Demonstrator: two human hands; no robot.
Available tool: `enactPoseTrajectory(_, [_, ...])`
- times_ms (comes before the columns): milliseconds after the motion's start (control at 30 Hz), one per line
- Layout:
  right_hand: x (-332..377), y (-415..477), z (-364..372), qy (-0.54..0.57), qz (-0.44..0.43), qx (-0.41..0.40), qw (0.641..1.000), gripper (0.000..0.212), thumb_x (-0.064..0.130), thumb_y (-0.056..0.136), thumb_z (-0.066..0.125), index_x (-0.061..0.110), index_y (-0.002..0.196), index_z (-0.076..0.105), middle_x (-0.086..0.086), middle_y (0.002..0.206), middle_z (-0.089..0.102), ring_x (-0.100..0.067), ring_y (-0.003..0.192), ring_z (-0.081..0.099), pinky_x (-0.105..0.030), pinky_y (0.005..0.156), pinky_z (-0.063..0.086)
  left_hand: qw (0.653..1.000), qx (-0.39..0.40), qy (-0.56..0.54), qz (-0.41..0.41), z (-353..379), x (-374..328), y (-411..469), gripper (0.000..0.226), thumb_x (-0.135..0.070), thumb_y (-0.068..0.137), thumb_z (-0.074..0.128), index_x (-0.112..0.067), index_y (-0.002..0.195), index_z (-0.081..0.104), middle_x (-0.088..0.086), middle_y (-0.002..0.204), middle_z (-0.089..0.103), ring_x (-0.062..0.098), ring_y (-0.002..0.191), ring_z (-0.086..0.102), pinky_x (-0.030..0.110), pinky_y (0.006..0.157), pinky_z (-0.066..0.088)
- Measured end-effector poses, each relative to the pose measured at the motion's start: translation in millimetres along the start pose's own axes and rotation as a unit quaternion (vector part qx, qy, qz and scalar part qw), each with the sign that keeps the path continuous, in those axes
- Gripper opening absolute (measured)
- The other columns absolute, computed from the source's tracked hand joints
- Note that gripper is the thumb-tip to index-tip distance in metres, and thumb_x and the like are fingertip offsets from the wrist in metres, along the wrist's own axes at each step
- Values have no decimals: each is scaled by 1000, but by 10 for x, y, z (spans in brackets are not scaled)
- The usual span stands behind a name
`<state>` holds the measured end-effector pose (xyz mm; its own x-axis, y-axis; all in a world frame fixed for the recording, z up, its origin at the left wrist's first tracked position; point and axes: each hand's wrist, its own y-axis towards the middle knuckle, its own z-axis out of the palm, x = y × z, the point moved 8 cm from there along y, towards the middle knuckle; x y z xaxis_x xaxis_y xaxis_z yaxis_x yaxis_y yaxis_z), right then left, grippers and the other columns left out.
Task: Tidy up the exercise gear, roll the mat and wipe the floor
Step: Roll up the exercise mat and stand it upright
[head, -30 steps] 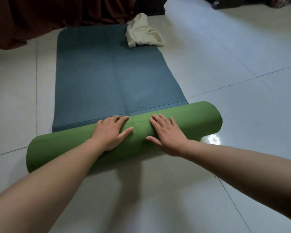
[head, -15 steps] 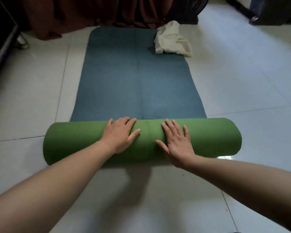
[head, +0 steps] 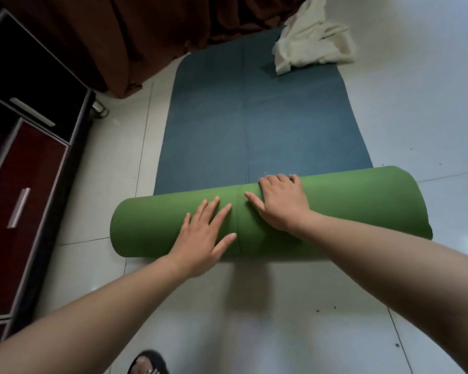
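Observation:
The exercise mat is partly rolled: a thick green roll (head: 362, 209) lies across the floor, and the flat blue part (head: 268, 125) stretches away from it. My left hand (head: 203, 236) rests flat on the near side of the roll, fingers spread. My right hand (head: 281, 203) presses on top of the roll, its fingers curled over the far edge. A crumpled white cloth (head: 311, 39) lies on the far right corner of the flat mat.
A dark cabinet with red drawer fronts (head: 19, 201) stands along the left. A brown curtain (head: 114, 41) hangs at the far end of the mat. Glossy white tile floor (head: 422, 109) lies to the right. A foot in a dark sandal (head: 146, 364) shows at the bottom edge.
The roll has moved forward over the blue mat and grown thicker. My right hand shifted up over its top; my view swung left, bringing the cabinet in.

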<state>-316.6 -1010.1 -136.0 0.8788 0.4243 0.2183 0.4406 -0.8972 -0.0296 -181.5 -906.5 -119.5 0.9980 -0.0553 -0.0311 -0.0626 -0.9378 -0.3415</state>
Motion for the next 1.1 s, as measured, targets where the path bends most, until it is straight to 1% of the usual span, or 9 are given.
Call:
enactPoseTrajectory(67, [-17, 31, 30, 5, 0, 5, 1000, 77, 63, 81, 0, 16, 106, 56, -7, 114, 61, -26, 108, 53, -45, 99, 29, 1000, 15, 15, 6, 20, 37, 28, 83, -70, 73, -1, -34, 148, -1, -6, 157, -10, 16, 144, -11, 48, 116, 6])
enactPoseTrajectory(133, [-34, 126, 57, 17, -4, 13, 1000, 68, 62, 88, 9, 16, 107, 55, -7, 115, 60, -26, 109, 53, -44, 97, 30, 999, 21, 27, 11, 40, 90, 130, 81, -69, 73, -2, -36, 147, -5, -7, 157, -12, 16, 144, -12, 48, 117, 5])
enactPoseTrajectory(300, [-106, 327, -19, 61, -1, 6, 998, 52, 55, 94, 26, 14, 108, 56, -10, 115, 58, -29, 110, 53, -41, 91, 36, 1000, -12, -5, 2, 50, 180, 548, 78, -66, 72, -8, -40, 146, -2, -6, 158, -4, 16, 145, -6, 51, 113, -1])
enactPoseTrajectory(367, [-129, 249, -61, 47, -5, -3, 999, 57, 56, 93, 21, 14, 110, 55, -10, 119, 56, -27, 114, 50, -40, 95, 33, 999, -38, -7, 14, 12, 195, 728, 78, -66, 74, -7, -41, 146, 5, -5, 158, 6, 18, 145, 3, 52, 113, 5])
enactPoseTrajectory(467, [-154, 58, -72, 11, -14, 21, 1000, 77, 61, 82, 7, 14, 127, 49, -11, 136, 47, -27, 127, 40, -39, 105, 28, 997, -67, 2, 45, -30, 228, 932, 79, -67, 74, -5, -40, 146, 13, -2, 156, 17, 20, 143, 14, 48, 113, 12])
enactPoseTrajectory(600, [-213, -147, 8, -24, 15, 56, 998, 86, 69, 84, 5, 13, 142, 35, -12, 151, 32, -30, 139, 28, -45, 113, 18, 994, -81, -26, 64, -48, 264, 1140, 82, -68, 73, -4, -39, 145, 20, 0, 153, 25, 21, 141, 20, 48, 112, 15])
enactPoseTrajectory(733, [-91, -245, -34, -45, 53, 98, 993, 105, 74, 68, -19, 15, 148, 17, -7, 158, 9, -25, 145, 6, -42, 116, 2, 993, -84, -44, 70, -63, 303, 1226, 82, -67, 71, -6, -40, 144, 22, -1, 152, 28, 20, 140, 22, 48, 111, 15])
enactPoseTrajectory(933, [99, -242, -64, -52, 69, 143, 986, 108, 75, 63, -23, 15, 150, 4, -5, 158, -5, -21, 145, -6, -39, 116, -2, 993, -37, -68, 91, -106, 326, 1353, 58, -61, 91, 19, -38, 145, 20, 1, 152, 26, 20, 140, 22, 48, 112, 16])
enactPoseTrajectory(1100, [50, -99, 1, -49, 49, 125, 990, 102, 72, 69, -23, 15, 150, 2, -3, 158, -5, -18, 145, -8, -39, 114, -9, 993, -35, -82, 76, -163, 343, 1373, 59, -61, 91, 24, -36, 144, 23, 1, 152, 28, 20, 140, 23, 45, 113, 15])
